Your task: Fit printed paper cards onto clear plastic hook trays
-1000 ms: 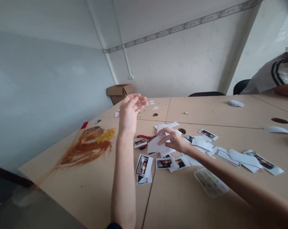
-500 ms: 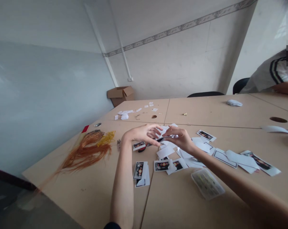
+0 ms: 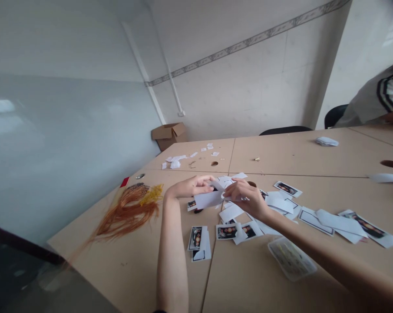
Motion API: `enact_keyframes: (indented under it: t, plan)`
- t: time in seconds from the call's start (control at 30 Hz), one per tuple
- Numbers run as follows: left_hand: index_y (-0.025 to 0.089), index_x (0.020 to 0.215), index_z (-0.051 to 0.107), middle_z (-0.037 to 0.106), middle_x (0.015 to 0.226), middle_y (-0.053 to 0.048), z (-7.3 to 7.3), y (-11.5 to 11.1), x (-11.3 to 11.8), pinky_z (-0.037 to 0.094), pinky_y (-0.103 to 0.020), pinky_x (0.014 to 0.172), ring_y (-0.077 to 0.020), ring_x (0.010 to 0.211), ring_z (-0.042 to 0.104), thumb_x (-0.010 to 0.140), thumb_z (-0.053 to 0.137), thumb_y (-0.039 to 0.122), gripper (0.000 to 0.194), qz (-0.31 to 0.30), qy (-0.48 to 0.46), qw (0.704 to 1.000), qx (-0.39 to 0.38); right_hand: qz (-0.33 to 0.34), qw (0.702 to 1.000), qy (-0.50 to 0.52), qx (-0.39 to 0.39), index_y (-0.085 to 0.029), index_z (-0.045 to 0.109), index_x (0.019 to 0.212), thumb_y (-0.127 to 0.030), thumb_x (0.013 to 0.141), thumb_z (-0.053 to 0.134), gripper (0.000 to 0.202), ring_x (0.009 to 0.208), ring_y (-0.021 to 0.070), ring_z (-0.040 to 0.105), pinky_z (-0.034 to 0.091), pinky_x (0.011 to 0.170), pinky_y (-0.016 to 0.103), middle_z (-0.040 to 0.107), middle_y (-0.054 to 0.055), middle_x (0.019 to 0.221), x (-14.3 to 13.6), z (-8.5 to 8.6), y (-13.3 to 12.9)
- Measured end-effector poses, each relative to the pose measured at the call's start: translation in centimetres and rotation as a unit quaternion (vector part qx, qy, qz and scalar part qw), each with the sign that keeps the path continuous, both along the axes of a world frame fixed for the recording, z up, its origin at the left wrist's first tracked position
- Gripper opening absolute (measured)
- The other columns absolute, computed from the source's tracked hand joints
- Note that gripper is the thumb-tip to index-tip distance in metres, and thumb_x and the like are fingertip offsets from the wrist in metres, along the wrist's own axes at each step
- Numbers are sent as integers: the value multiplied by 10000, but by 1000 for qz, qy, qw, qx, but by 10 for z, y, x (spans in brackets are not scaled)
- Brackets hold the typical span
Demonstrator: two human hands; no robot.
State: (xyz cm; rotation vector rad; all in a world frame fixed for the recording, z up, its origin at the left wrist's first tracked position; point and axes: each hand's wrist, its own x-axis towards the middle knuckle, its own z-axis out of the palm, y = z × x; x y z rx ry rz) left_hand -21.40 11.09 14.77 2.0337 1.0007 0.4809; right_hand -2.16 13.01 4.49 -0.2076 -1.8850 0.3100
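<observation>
Above the table's middle, my left hand (image 3: 190, 187) is closed on the left part of a white paper card (image 3: 206, 199), thumb over it. My right hand (image 3: 248, 199) pinches the same card's right end, where a strip of white paper curls up. My right fingertips are partly hidden by the paper. Below the hands lie several printed cards with a dark picture (image 3: 226, 231), some overlapping. Loose white paper pieces (image 3: 231, 211) spread under and to the right of my right hand.
Orange wire-like strands (image 3: 124, 213) and a yellow bundle (image 3: 152, 194) lie left. A clear plastic box (image 3: 292, 258) stands under my right forearm. Paper scraps (image 3: 175, 164) lie at the back, near a cardboard box (image 3: 168, 135). A person in a striped sleeve (image 3: 387, 93) sits far right.
My left hand has closed from spread fingers onto the card. The card has turned so its white face shows, with a curl at the right. The view has shifted slightly.
</observation>
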Motion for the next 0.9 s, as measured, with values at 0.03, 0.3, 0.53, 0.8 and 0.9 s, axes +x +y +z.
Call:
enact_keyframes:
  t: [0.03, 0.3, 0.53, 0.8, 0.9]
  plan:
    - [170, 905, 567, 600, 755, -26, 1, -1, 1, 409, -205, 544, -116, 639, 543, 742, 537, 281, 199, -11, 14, 1000, -1, 0, 1000, -4, 9, -204, 434, 638, -113, 782, 502, 183, 772, 110, 594, 348, 919, 384, 636, -18, 757, 0, 0, 0]
    - [183, 871, 551, 567, 814, -6, 2, -1, 14, 396, -210, 646, -126, 757, 524, 758, 493, 239, 139, -21, 102, 995, 14, -25, 999, -14, 29, -223, 517, 795, -128, 793, 511, 95, 772, 107, 575, 373, 872, 350, 625, -7, 790, 4, 3, 5]
    - [178, 818, 529, 558, 737, 16, -7, 10, 3, 393, -210, 576, -147, 697, 537, 643, 595, 288, 217, 110, 172, 975, 87, 18, 985, -168, -34, -194, 560, 758, -127, 755, 521, 77, 853, 142, 548, 347, 846, 344, 622, 22, 855, 10, 10, 16]
    - [182, 878, 477, 629, 772, -21, -1, 14, 6, 410, -228, 551, -148, 649, 570, 710, 510, 290, 202, 196, 107, 960, 170, 104, 920, -364, -103, -190, 634, 799, -240, 638, 671, 173, 764, 136, 585, 420, 707, 239, 647, 17, 838, 4, -9, 27]
    - [188, 891, 471, 638, 774, -19, 0, 15, 12, 414, -232, 555, -146, 652, 574, 709, 508, 273, 204, 197, 108, 960, 165, 95, 924, -344, -139, -178, 616, 869, -358, 667, 644, 273, 767, 142, 586, 432, 684, 239, 641, 37, 862, 6, -5, 25]
